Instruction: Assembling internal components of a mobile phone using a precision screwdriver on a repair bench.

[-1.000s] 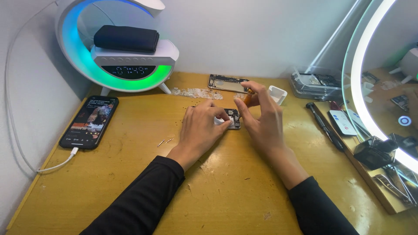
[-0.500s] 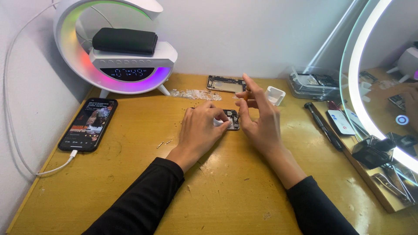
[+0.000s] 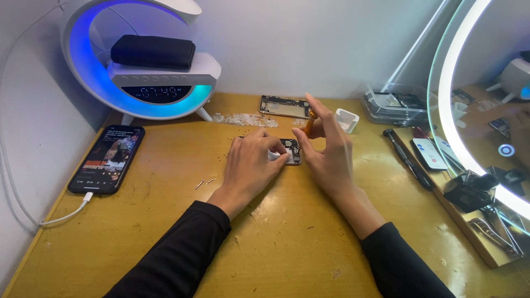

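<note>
The left hand (image 3: 251, 163) is pressing its closed fingers down on a small opened phone (image 3: 291, 150) lying mid-counter (image 3: 165, 232). The right hand (image 3: 328, 152) is pinching a thin orange-handled tool (image 3: 309, 121) over it. Beyond, a bare phone frame (image 3: 284, 106) is lying near the wall.

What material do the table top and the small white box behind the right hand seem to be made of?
Table top: probably wood or wood veneer, yellowish, semi-gloss with soft reflections, scratched and chipped. Small white box: likely plastic, smooth, matte white, with thin walls.
</note>
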